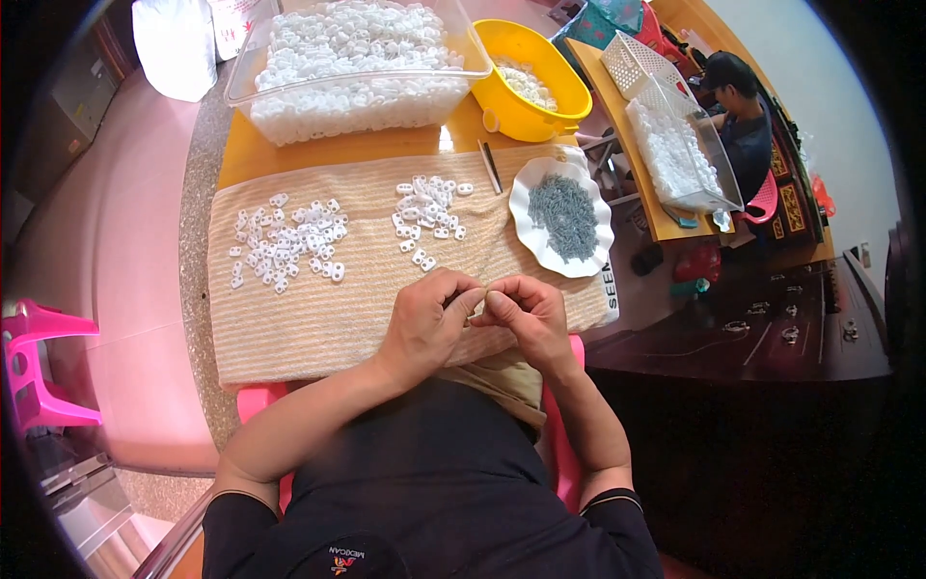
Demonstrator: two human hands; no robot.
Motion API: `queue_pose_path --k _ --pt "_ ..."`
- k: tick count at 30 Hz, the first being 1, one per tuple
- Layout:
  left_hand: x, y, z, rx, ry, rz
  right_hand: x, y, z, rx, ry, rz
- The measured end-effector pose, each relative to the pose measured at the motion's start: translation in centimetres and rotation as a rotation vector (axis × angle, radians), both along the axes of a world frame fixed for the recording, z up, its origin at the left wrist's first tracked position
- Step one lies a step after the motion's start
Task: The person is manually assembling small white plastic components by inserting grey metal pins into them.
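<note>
My left hand (pixel 424 314) and my right hand (pixel 533 317) meet at the near edge of the striped cloth (pixel 289 333). Both are closed, thumbs and forefingers pinched together tip to tip. Whatever lies between the fingertips is too small and too covered to name. Beyond them, small white plastic pieces with two holes form a left pile (pixel 287 241) and a smaller middle pile (pixel 424 207). To the right of that, a scalloped white dish (pixel 604 214) holds many small thin grey pieces (pixel 564 217). Two slim sticks (pixel 490 167), one dark and one pale, lie left of the dish.
Behind the cloth stand a clear plastic bin (pixel 357 111) heaped with white pieces and a yellow basin (pixel 526 124). At a second table (pixel 617 125) on the right sits a person in a dark cap (pixel 738 77). A pink stool (pixel 43 372) stands at left.
</note>
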State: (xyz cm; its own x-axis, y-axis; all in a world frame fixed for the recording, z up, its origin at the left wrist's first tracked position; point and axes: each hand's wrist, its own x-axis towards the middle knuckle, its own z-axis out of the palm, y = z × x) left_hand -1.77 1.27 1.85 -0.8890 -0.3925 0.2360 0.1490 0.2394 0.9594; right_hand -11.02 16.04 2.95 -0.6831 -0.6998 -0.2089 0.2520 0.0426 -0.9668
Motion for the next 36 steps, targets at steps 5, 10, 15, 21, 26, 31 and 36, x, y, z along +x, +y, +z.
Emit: queue_pose_path --k 5,10,15,21,26,31,36 --pt "-0.1 0.0 0.2 0.297 -0.141 -0.085 0.1 -0.1 -0.1 0.075 0.189 -0.005" --pt "-0.2 0.1 0.4 0.478 -0.198 -0.110 -1.3 0.5 0.1 0.257 0.589 -0.150" --pt "-0.2 0.2 0.3 0.505 -0.192 -0.115 -4.0 1.1 0.9 0.430 0.919 -0.389" --pt "-0.2 0.3 0.0 0.494 -0.211 -0.124 -2.6 1.7 0.9 0.338 0.991 -0.292" --pt "-0.1 0.4 -0.7 0.154 -0.097 -0.089 0.0 0.9 0.4 0.213 0.409 -0.026" --pt "0.0 0.0 -0.1 -0.023 -0.011 -0.066 0.4 0.5 0.3 0.118 0.114 0.028" --pt "-0.1 -0.1 0.2 -0.075 0.010 -0.068 0.3 0.3 0.2 0.062 -0.085 -0.016"
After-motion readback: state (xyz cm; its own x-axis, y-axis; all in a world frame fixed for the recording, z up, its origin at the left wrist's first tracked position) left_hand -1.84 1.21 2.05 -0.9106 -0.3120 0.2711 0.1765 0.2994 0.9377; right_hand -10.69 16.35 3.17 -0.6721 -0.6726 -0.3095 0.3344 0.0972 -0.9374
